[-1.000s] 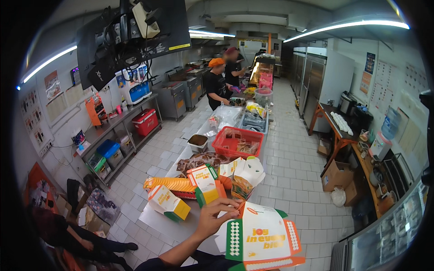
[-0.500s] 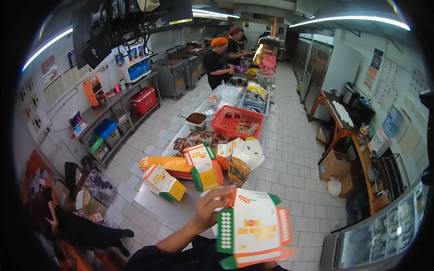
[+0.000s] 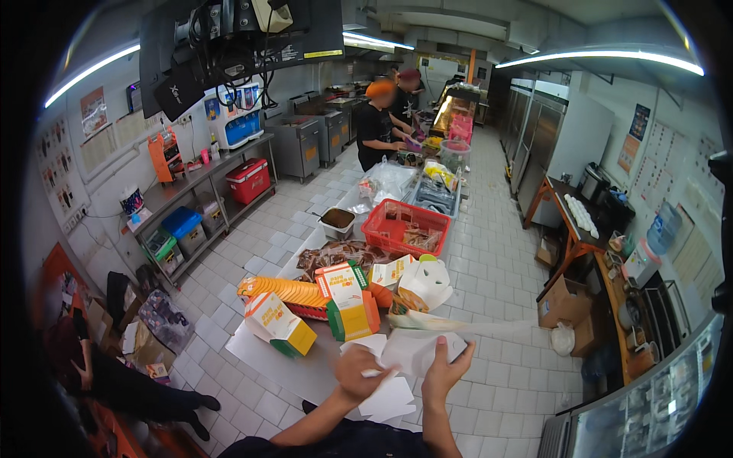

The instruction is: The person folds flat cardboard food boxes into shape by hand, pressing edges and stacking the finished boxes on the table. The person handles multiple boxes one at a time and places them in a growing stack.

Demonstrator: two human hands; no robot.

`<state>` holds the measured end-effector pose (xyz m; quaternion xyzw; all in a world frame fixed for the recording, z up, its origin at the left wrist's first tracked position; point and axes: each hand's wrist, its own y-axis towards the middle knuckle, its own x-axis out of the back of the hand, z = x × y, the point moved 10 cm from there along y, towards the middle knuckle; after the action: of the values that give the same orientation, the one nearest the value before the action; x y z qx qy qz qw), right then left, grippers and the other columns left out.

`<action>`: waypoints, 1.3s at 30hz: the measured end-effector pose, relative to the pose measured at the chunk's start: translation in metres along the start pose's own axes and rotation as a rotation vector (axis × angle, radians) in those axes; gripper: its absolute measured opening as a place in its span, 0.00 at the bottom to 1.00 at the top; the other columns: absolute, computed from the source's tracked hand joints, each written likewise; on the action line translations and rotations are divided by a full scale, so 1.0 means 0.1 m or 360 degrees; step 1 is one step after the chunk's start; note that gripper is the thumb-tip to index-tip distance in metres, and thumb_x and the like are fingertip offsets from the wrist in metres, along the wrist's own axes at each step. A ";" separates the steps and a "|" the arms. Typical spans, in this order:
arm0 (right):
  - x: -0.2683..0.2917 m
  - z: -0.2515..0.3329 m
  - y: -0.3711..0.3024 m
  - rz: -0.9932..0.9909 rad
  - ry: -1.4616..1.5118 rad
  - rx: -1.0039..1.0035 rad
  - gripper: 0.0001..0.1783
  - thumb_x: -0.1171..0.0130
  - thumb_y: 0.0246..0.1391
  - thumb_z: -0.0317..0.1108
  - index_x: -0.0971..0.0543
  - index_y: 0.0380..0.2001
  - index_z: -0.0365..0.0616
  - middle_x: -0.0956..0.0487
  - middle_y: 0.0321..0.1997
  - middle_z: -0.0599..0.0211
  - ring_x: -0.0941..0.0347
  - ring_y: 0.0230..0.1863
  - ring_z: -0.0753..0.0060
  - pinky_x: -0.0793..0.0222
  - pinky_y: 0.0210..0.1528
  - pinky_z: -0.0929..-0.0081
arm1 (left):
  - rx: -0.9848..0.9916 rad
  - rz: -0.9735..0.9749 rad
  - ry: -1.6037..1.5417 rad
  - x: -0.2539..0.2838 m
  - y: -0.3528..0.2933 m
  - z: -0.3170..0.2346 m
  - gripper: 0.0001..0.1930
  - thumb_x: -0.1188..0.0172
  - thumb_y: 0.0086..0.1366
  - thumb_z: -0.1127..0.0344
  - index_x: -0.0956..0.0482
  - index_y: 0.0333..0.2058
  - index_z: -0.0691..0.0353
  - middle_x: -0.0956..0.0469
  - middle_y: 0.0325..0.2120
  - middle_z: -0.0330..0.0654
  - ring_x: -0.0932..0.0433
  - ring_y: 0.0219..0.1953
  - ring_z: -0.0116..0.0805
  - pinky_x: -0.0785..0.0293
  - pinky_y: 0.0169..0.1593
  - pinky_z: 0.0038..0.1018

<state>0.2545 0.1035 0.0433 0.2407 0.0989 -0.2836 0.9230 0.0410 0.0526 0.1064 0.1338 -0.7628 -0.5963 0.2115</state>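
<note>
A white food carton [image 3: 412,353], its plain inner side showing and blurred by motion, is between my two hands at the front edge of the table. My right hand [image 3: 444,372] grips its right side, thumb up. The fingers of my left hand [image 3: 362,372] are closed at its left edge, partly smeared. Plain white carton flaps [image 3: 388,400] show below; whether they belong to the same carton I cannot tell. Just beyond stand a folded white and yellow carton [image 3: 279,324], an orange and green one [image 3: 348,301], and a white box with open flaps [image 3: 424,284].
A row of stacked orange cartons [image 3: 281,290] lies left of the boxes. Behind are brown packets [image 3: 336,258], a metal container [image 3: 337,221] and a red basket [image 3: 405,226]. Two people [image 3: 376,126] work at the far end; another person [image 3: 137,374] is at lower left.
The printed carton my left hand held up is now lower, and its plain white side faces me. My right hand has come into view on it.
</note>
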 end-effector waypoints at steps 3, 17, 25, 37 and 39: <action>-0.43 0.33 -0.14 0.0583 -0.0486 0.0579 0.22 0.33 0.58 0.23 0.21 0.56 0.40 0.16 0.58 0.55 0.18 0.58 0.52 0.23 0.61 0.63 | 0.0454 0.0583 -0.0115 -0.48 -0.15 0.20 0.30 0.16 0.54 0.62 0.22 0.50 0.65 0.20 0.46 0.49 0.18 0.47 0.44 0.21 0.54 0.36; -0.47 -0.21 -0.20 0.0693 0.0169 -0.0415 0.04 0.30 0.59 0.20 0.16 0.36 0.34 0.14 0.50 0.52 0.18 0.50 0.68 0.23 0.55 0.73 | 0.1029 0.0144 -0.0717 -0.32 -0.78 0.68 0.23 0.28 0.65 0.73 0.21 0.58 0.66 0.15 0.48 0.46 0.17 0.44 0.33 0.22 0.51 0.31; -0.55 -0.02 -0.11 0.0618 -0.0108 -0.0026 0.07 0.26 0.55 0.24 0.13 0.38 0.39 0.14 0.52 0.59 0.19 0.55 0.58 0.28 0.61 0.63 | 0.1244 0.0255 -0.0944 -0.38 -0.95 0.58 0.25 0.30 0.66 0.73 0.25 0.61 0.67 0.18 0.52 0.48 0.19 0.50 0.35 0.23 0.55 0.32; -0.42 0.10 -0.11 0.0435 -0.0179 0.0319 0.18 0.29 0.52 0.26 0.21 0.47 0.37 0.19 0.49 0.51 0.21 0.58 0.57 0.25 0.59 0.63 | 0.1583 0.0024 -0.1150 -0.54 -1.17 0.67 0.28 0.33 0.68 0.73 0.31 0.65 0.68 0.22 0.58 0.50 0.21 0.57 0.38 0.25 0.61 0.34; -0.42 0.05 -0.08 0.0482 -0.0199 0.0313 0.20 0.28 0.52 0.28 0.21 0.48 0.37 0.21 0.52 0.51 0.22 0.60 0.57 0.26 0.60 0.62 | 0.1604 -0.0030 -0.1197 -0.48 -1.21 0.63 0.29 0.34 0.68 0.73 0.31 0.66 0.68 0.23 0.59 0.51 0.22 0.59 0.39 0.25 0.62 0.35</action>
<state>0.2161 0.1156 0.0578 0.3239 -0.0243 -0.1642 0.9314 0.0464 0.0975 -0.0312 0.0048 -0.9711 -0.1717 -0.1655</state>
